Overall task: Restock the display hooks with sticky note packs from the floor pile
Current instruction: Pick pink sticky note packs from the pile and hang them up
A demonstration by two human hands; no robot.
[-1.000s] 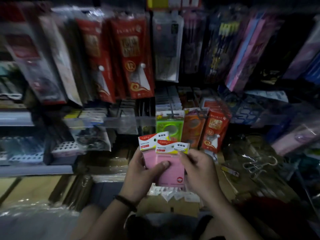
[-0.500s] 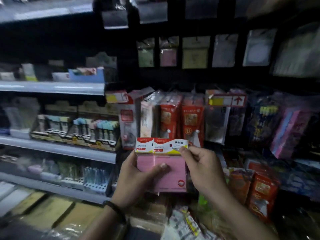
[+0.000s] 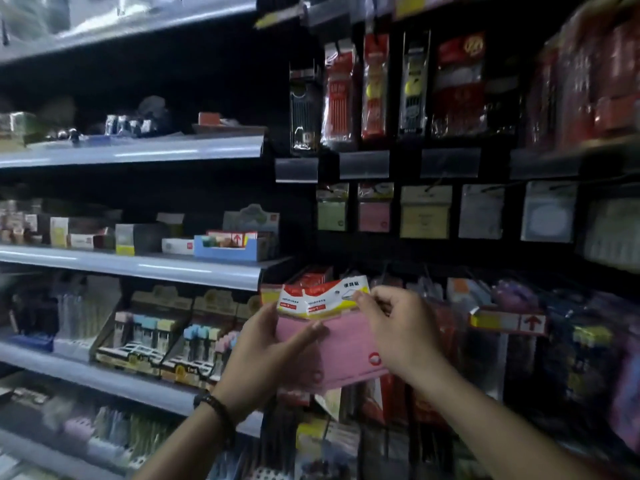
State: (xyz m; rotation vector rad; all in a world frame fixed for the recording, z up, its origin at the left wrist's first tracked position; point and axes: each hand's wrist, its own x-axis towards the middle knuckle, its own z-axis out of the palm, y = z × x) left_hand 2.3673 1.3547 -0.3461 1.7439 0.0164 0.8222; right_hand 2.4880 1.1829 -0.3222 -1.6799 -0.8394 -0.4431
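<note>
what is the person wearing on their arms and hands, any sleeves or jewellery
Both forearms are bare with no sleeves in view, and neither the left hand nor the right hand is gloved. A dark beaded bracelet circles the left wrist.

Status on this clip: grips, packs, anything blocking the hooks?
Left grip holds pink sticky note packs; right grip pinches their white-red header card. Packs not yet hung. Nothing seen blocking.

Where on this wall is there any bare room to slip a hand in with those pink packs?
Bare back panel shows between the shelf end and the green pack, and a dark strip runs under the sticky note row. The lower hanging goods and left shelves are packed.
</note>
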